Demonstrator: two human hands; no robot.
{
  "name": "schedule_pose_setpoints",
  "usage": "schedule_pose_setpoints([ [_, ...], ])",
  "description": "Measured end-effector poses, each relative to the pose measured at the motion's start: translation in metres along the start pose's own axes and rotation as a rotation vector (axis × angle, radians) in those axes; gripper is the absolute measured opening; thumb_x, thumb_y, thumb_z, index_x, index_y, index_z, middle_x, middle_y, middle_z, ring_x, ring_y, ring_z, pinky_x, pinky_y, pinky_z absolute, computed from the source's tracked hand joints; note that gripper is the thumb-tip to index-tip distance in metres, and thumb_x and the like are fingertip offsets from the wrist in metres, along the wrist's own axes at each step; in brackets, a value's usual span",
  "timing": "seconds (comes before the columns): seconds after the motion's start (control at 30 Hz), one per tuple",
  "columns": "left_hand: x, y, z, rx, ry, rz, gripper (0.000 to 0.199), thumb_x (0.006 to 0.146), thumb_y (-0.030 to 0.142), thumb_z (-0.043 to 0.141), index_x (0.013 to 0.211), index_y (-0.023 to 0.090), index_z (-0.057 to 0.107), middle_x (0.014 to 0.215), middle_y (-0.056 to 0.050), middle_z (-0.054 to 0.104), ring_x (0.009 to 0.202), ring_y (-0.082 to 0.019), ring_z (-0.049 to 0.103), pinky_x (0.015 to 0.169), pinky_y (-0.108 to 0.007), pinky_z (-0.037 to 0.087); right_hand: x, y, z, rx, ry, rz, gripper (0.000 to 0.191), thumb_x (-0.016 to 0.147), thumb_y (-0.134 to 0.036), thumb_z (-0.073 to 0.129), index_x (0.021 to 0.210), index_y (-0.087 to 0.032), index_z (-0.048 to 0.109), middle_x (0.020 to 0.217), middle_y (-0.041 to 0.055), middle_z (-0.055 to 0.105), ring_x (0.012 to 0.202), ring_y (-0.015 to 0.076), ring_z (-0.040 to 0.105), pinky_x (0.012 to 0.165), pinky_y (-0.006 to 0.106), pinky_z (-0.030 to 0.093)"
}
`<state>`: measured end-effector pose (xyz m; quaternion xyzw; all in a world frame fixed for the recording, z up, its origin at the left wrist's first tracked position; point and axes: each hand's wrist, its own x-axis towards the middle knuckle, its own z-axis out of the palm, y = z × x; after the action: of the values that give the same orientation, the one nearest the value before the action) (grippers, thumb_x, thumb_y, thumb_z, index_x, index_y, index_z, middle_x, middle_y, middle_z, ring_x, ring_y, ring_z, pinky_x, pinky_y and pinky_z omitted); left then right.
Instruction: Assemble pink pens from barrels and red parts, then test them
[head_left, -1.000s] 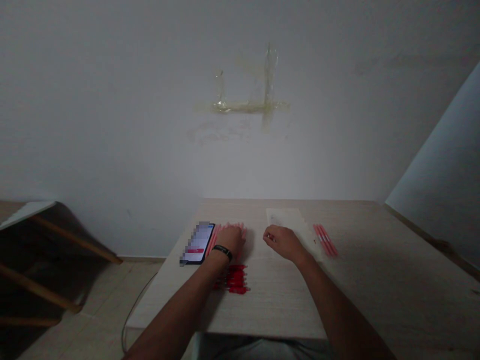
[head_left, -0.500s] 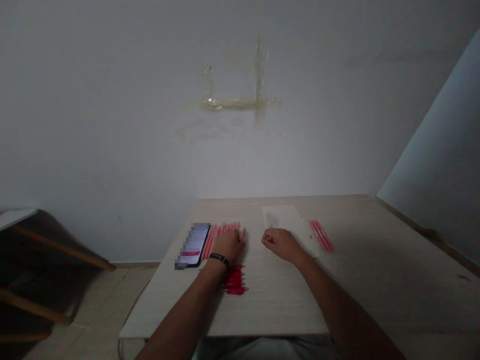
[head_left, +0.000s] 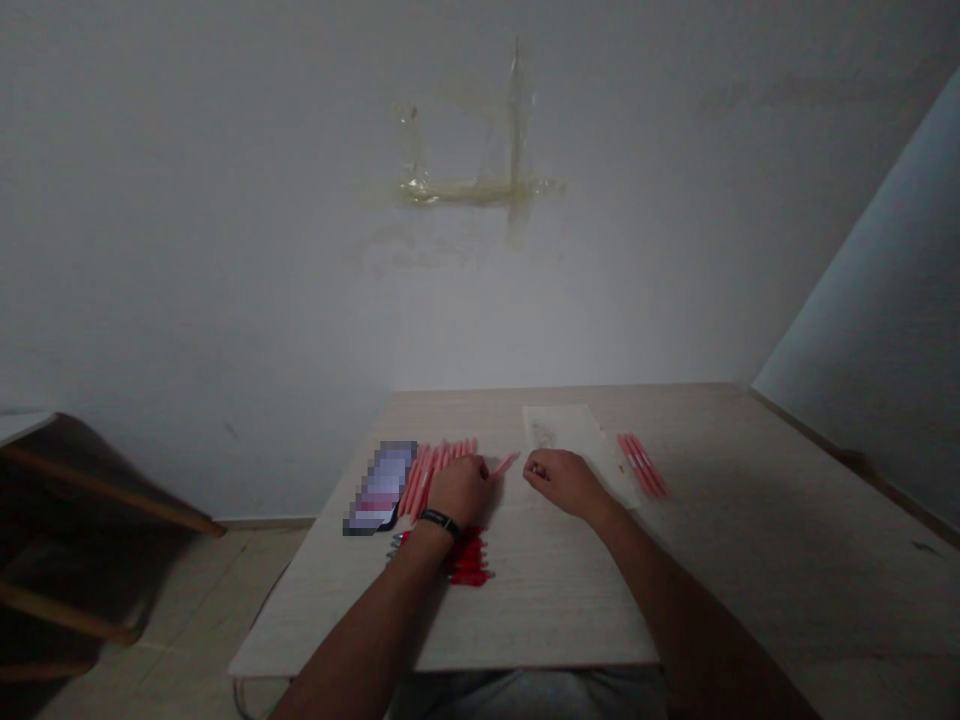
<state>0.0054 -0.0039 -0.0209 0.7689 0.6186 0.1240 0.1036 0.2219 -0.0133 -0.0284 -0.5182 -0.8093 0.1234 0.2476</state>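
My left hand (head_left: 459, 490), with a black band on its wrist, is closed on one pink pen (head_left: 505, 464) that sticks out to the right past its fingers. Under and beside this hand lies a row of pink pens (head_left: 420, 480). Nearer to me, partly covered by my left forearm, is a stack of red pens (head_left: 469, 556). My right hand (head_left: 562, 482) is closed, thumb and fingers pressed together, over the near edge of a pale sheet (head_left: 577, 425). Something small may be in its fingertips, but I cannot make it out.
Several pink pens (head_left: 642, 464) lie side by side to the right of the sheet. A phone (head_left: 386, 485) lies at the table's left side. The wooden table (head_left: 555, 610) stands against a wall with yellowed tape (head_left: 465, 192). Another piece of furniture (head_left: 45, 540) stands at left.
My left hand has drawn one pink pen out from the row, rightward, so it now points toward my right hand. The right hand has barely moved; the view has shifted slightly.
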Motion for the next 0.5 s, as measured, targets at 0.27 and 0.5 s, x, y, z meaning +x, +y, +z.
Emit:
schedule_pose_setpoints([
  [0.27, 0.001, 0.002, 0.002, -0.134, 0.035, 0.164, 0.024, 0.09, 0.04, 0.061, 0.094, 0.018, 0.071, 0.087, -0.008, 0.073, 0.078, -0.02, 0.065, 0.066, -0.027, 0.041, 0.001, 0.011, 0.001, 0.005, 0.075, 0.091, 0.011, 0.091, -0.028, 0.06, 0.093, -0.02, 0.067, 0.082, 0.002, 0.069, 0.072, 0.0137, 0.06, 0.067, 0.023, 0.037],
  [0.5, 0.002, 0.002, 0.003, -0.203, 0.042, 0.265, 0.022, 0.09, 0.031, 0.061, 0.106, 0.021, 0.073, 0.092, -0.007, 0.073, 0.078, -0.017, 0.064, 0.067, -0.025, 0.04, 0.002, 0.018, 0.003, 0.081, 0.091, 0.075, 0.028, 0.087, -0.025, 0.068, 0.114, -0.021, 0.062, 0.086, 0.0009, 0.067, 0.075, 0.0142, 0.061, 0.069, 0.023, 0.04],
])
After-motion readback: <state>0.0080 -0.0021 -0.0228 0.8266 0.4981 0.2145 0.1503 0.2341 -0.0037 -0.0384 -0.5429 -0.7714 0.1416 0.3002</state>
